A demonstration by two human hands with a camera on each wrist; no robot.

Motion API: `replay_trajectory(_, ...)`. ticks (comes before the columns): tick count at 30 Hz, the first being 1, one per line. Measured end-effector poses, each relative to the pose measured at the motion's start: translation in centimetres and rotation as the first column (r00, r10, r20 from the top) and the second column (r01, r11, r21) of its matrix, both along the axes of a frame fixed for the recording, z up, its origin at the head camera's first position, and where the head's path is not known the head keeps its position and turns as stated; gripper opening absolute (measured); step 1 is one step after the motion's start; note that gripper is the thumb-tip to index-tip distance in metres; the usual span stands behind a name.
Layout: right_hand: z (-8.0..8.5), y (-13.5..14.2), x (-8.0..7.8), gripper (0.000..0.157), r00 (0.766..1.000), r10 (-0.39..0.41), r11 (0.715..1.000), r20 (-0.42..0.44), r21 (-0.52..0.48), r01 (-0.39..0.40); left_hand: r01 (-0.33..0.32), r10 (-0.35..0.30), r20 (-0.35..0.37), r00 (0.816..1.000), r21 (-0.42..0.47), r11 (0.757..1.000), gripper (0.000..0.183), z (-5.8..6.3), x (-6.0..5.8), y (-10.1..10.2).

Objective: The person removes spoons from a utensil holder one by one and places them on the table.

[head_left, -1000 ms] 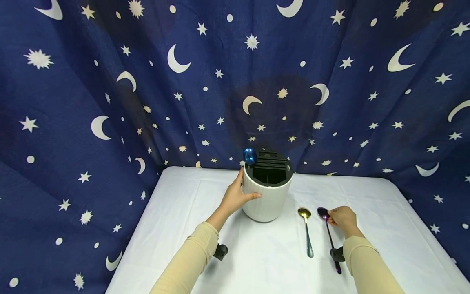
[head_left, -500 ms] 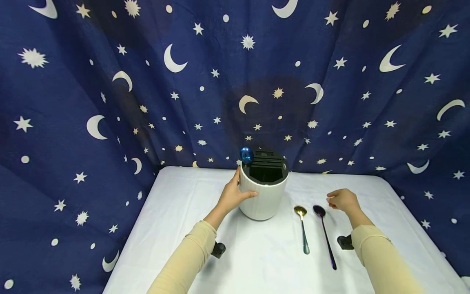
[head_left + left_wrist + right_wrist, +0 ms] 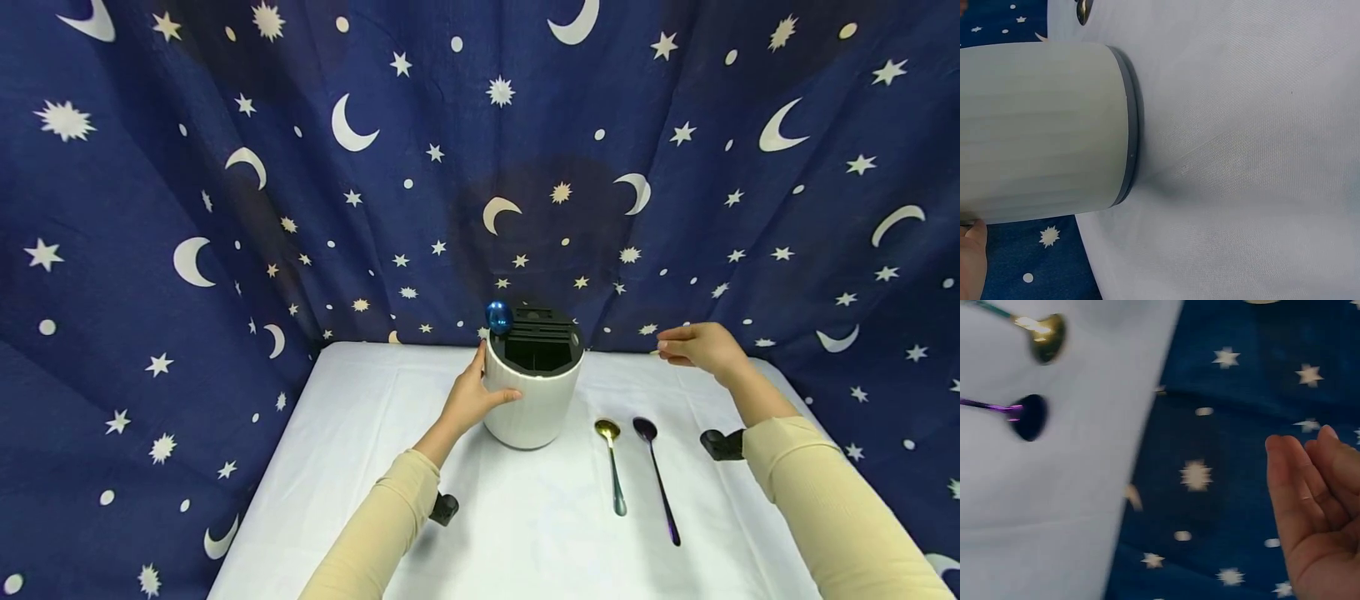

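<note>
A white cylindrical utensil holder (image 3: 532,412) with a black, slotted insert stands towards the back of the table. My left hand (image 3: 468,402) grips its left side, thumb across the front; its other fingers are partly hidden behind the wall. A shiny blue rounded spoon bowl (image 3: 498,317) pokes up at the holder's left rim. My right hand (image 3: 701,346) is raised near the table's back right, holding nothing, with fingers loosely extended (image 3: 1319,506). On the cloth lie a gold-bowled spoon (image 3: 608,429) with a green handle and a dark purple long-handled spoon (image 3: 646,429), side by side, bowls away from me.
A white cloth covers the table (image 3: 517,533). Behind it and along the sides hangs a navy curtain (image 3: 420,208) printed with moons and stars, close to the back edge. Small black cameras (image 3: 722,445) are strapped to both wrists.
My right hand has left the purple spoon's bowl, lifting away towards the back right. The purple spoon stays on the cloth. My left hand keeps its grip on the holder.
</note>
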State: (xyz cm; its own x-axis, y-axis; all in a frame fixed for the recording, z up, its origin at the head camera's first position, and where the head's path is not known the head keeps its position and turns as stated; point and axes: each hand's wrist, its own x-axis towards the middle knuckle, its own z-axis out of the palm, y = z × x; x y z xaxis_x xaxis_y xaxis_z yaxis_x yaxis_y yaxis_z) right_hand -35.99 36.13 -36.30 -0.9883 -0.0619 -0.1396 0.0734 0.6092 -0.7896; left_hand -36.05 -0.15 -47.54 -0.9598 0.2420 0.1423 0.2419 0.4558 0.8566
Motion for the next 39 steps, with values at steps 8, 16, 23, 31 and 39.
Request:
replay_trajectory(8,5.6,-2.4,-0.5,0.041,0.997,0.055,0.994,-0.049,0.099,-0.05,-0.003,0.003,0.014,1.0,0.006,1.0,0.115,0.0,0.1,0.0)
replay_trajectory(16,9.3,-5.6,-1.1,0.037,0.989,0.084,0.987,-0.122,0.148,-0.066,0.008,-0.008,-0.013,1.0,0.026,1.0,0.115,0.1,0.1,-0.1)
replay_trajectory(23,11.0,-8.5,-1.7,0.036,0.979,0.162,0.965,-0.128,0.228,-0.129,0.008,-0.008,-0.012,1.0,0.029,1.0,0.116,0.1,0.1,-0.1)
replay_trajectory(31,10.8,-11.9,-2.8,0.033,0.963,0.238,0.957,-0.126,0.2,-0.211,-0.002,0.002,-0.012,1.0,0.037,0.999,0.115,-0.1,0.0,0.0)
replay_trajectory(39,9.2,-14.4,-3.5,0.032,0.962,0.256,0.963,-0.098,0.115,-0.244,0.003,-0.003,-0.005,1.0,0.028,1.0,0.116,0.1,0.0,0.0)
